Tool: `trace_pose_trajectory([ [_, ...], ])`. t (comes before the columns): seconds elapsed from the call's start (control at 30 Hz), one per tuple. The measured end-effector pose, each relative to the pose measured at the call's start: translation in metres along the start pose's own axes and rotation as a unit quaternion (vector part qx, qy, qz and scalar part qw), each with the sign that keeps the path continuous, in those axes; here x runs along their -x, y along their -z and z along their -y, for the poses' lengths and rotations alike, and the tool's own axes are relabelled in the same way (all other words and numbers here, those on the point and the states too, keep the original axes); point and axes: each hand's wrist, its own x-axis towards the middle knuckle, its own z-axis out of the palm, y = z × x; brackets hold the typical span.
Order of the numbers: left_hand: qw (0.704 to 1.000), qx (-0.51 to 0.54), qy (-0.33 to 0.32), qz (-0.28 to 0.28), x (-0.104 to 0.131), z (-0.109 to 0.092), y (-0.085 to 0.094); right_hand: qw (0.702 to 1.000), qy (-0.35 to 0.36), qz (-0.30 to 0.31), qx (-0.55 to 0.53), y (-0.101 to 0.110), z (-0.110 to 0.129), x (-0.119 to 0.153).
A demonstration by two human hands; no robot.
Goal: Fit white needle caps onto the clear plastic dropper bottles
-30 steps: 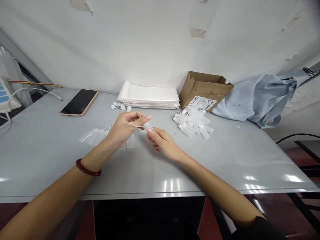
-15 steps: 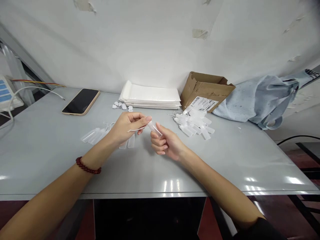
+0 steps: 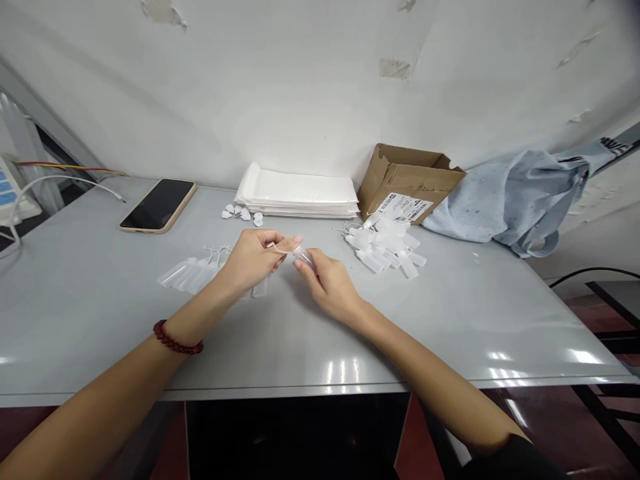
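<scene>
Between my hands is a small clear plastic sleeve (image 3: 305, 257) with a white cord loop at its left end. My left hand (image 3: 257, 260) is closed, thumb and forefinger pinching the corded end. My right hand (image 3: 331, 280) wraps round the other end, so much of the sleeve is hidden by its fingers. Left of my left hand lies a row of similar clear sleeves (image 3: 187, 275) with white cords, partly covered by my wrist. To the right of my right hand spreads a loose pile of frosted sleeves (image 3: 387, 245).
Behind my hands lie small white pieces (image 3: 236, 212) and a stack of white envelopes (image 3: 303, 187). A phone (image 3: 159, 205) rests at the left, near a white cable (image 3: 75, 177). An open cardboard box (image 3: 407, 183) and pale blue cloth (image 3: 493, 193) are at the right on the grey table (image 3: 280, 347).
My right hand has turned over, its back now facing up, and its fingers have moved closer to my left hand, covering more of the sleeve. The left hand stays at the corded end.
</scene>
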Motion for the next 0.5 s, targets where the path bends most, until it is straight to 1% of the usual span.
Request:
trace_pose_trajectory([
  [0.07,1.000,-0.001,-0.006,0.003,0.000,0.001,0.000,0.998,-0.025,0.005,-0.052,0.000,0.002,0.000],
  [0.1,1.000,-0.001,-0.009,0.005,0.000,0.001,0.000,0.994,-0.050,0.013,-0.096,0.001,0.004,0.000],
  [0.13,1.000,-0.002,-0.012,0.008,0.000,0.001,0.000,0.985,-0.082,0.028,-0.151,0.002,0.005,-0.001],
  [0.17,1.000,-0.003,-0.014,0.011,0.000,0.001,0.000,0.968,-0.116,0.050,-0.215,0.003,0.007,-0.001],
  [0.2,1.000,-0.003,-0.018,0.016,0.000,0.000,0.000,0.944,-0.151,0.075,-0.284,0.005,0.008,-0.002],
  [0.27,0.999,0.001,-0.033,0.026,0.000,-0.002,0.000,0.875,-0.206,0.133,-0.418,0.010,0.010,-0.004],
  [0.33,0.998,0.011,-0.054,0.036,0.001,-0.003,0.001,0.799,-0.237,0.180,-0.523,0.015,0.009,-0.006],
  [0.4,0.996,0.021,-0.074,0.050,0.000,-0.001,0.003,0.736,-0.256,0.208,-0.592,0.018,0.008,-0.007],
  [0.43,0.994,0.028,-0.085,0.059,0.000,0.000,0.003,0.713,-0.266,0.217,-0.612,0.020,0.008,-0.008],
  [0.5,0.990,0.042,-0.104,0.081,-0.001,0.004,0.005,0.684,-0.283,0.232,-0.630,0.021,0.007,-0.009],
])
